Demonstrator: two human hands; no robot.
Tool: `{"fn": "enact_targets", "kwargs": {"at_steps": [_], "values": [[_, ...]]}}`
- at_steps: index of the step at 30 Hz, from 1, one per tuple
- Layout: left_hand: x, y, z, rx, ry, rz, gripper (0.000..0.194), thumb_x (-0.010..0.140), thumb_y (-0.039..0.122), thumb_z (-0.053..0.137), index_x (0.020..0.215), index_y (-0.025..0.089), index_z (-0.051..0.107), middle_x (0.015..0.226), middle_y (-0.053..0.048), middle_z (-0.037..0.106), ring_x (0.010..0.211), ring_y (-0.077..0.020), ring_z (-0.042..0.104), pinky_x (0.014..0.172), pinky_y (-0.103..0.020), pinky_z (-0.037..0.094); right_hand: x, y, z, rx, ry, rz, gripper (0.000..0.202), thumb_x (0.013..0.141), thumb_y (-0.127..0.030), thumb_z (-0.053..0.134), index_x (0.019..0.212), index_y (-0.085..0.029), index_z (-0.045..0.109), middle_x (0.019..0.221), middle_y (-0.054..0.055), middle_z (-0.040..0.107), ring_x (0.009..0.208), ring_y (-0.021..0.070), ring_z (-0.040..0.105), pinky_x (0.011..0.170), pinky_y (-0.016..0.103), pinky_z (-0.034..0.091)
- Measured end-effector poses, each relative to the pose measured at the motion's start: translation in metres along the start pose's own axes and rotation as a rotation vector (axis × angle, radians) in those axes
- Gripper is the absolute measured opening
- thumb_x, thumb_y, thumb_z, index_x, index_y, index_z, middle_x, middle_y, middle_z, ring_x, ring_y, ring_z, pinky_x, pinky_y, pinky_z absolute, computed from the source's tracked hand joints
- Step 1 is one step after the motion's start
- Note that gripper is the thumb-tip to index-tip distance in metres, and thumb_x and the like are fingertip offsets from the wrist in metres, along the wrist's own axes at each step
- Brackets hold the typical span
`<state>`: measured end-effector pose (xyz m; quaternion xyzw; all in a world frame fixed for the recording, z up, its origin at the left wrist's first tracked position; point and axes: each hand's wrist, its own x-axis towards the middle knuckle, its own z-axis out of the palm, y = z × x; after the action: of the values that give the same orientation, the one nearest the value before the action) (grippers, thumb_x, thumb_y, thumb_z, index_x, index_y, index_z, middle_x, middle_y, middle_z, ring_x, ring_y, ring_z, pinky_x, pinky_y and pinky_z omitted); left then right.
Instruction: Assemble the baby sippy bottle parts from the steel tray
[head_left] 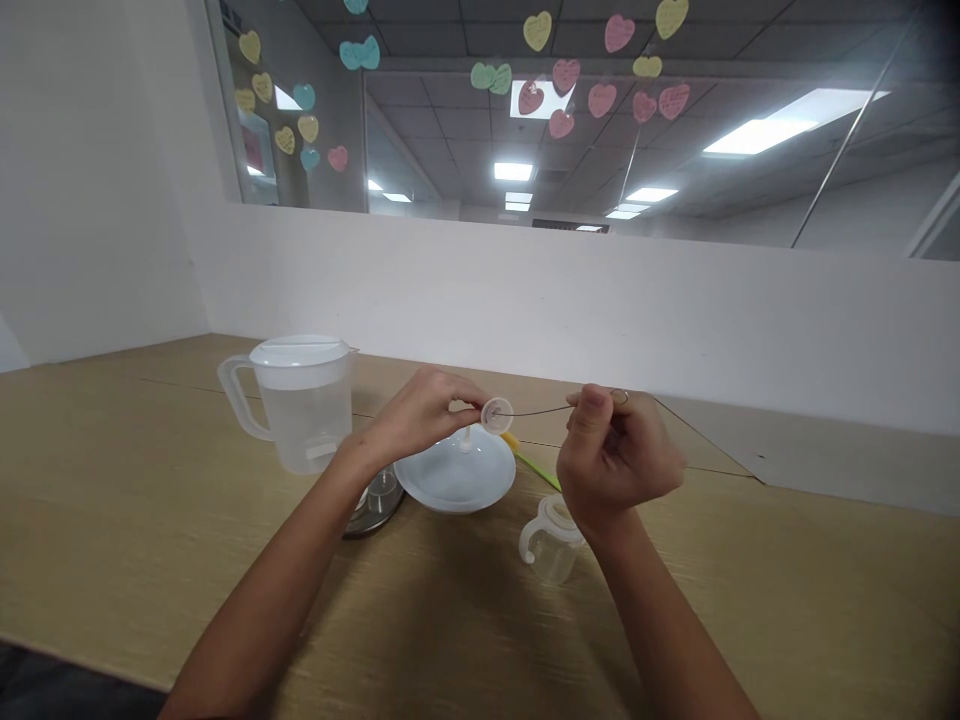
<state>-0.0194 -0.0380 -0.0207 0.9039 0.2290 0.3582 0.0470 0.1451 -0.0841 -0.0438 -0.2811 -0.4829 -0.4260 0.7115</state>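
Note:
Between thumb and fingers, my left hand (431, 410) pinches a small round translucent plastic piece (496, 415) above a white bowl (456, 475). My right hand (619, 450) is closed on a thin dark wire (541, 412) with a loop showing at its fingers. The wire stretches left to the round piece, its end over or in the middle of it. A small clear cup with a white handled rim (553, 550) stands on the table below my right hand. Behind the bowl's right edge lies a brush with a yellow head and green handle (538, 470).
A translucent lidded pitcher (311, 405) stands at the left on the wooden table (450, 640). Near the bowl's left side, a dark round tray (371, 522) holds a small clear container (382, 490). A white wall and a window with heart-shaped notes rise behind.

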Motion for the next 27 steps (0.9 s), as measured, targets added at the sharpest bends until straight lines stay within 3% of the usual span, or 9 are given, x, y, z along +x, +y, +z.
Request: {"fn": "enact_targets", "kwargs": {"at_steps": [11,17,27], "values": [[0.001,0.006,0.002,-0.040,-0.042,-0.021,0.013,0.078,0.016,0.059,0.083,0.018,0.071,0.085,-0.001,0.072,0.076,-0.0128,0.064,0.067,-0.019,0.044,-0.012,0.009,0.009,0.046,0.052,0.102,0.020,0.083,-0.022,0.053,0.064,-0.019,0.047,0.047,-0.005,0.048,0.038,0.0063,0.044,0.040,0.019,0.034],[0.001,0.007,0.002,-0.085,-0.051,-0.045,0.015,0.077,0.016,0.058,0.083,0.018,0.072,0.083,0.000,0.072,0.073,-0.0124,0.064,0.065,-0.018,0.044,-0.021,0.008,0.012,0.071,-0.001,0.187,0.020,0.083,-0.022,0.053,0.064,-0.019,0.048,0.047,-0.005,0.047,0.040,0.0067,0.044,0.041,0.019,0.034],[0.001,0.005,0.002,-0.125,-0.059,-0.051,0.016,0.078,0.016,0.055,0.075,0.016,0.071,0.071,0.001,0.070,0.058,-0.0097,0.059,0.058,-0.018,0.041,-0.027,-0.005,0.016,0.107,-0.105,0.091,0.023,0.082,-0.017,0.054,0.061,-0.018,0.045,0.046,-0.005,0.048,0.039,0.0056,0.040,0.041,0.018,0.031]]}}
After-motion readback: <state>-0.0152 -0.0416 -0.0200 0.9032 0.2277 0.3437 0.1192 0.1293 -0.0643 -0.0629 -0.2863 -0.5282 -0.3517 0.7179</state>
